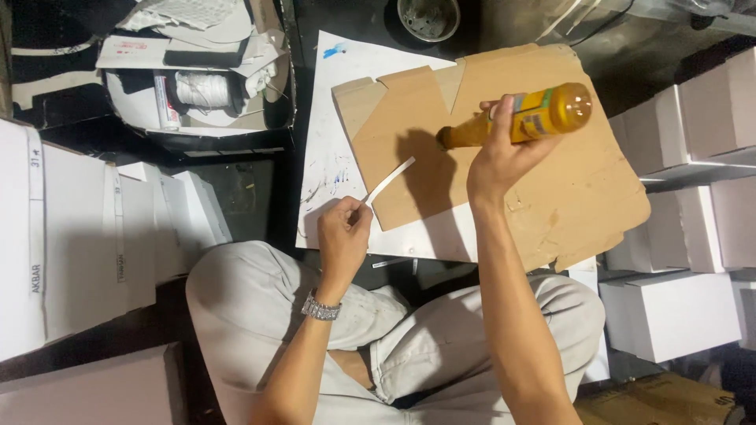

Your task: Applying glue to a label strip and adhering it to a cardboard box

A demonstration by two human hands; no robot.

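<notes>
My right hand point(498, 157) grips an amber squeeze bottle point(526, 118) with a yellow label, tipped on its side with the nozzle pointing left over a brown cardboard sheet point(583, 197). My left hand point(343, 233), with a metal watch at the wrist, pinches one end of a thin white paper strip point(390, 180). The strip slants up to the right across the cardboard's left edge. A white board point(331, 134) with ink marks lies under the cardboard.
White boxes point(677, 307) are stacked at the right, and more white boxes point(79, 228) at the left. A tray point(197, 86) with a white thread spool and paper scraps sits at the upper left. A round metal tin point(428, 17) stands at the top. My crossed legs in light trousers fill the bottom.
</notes>
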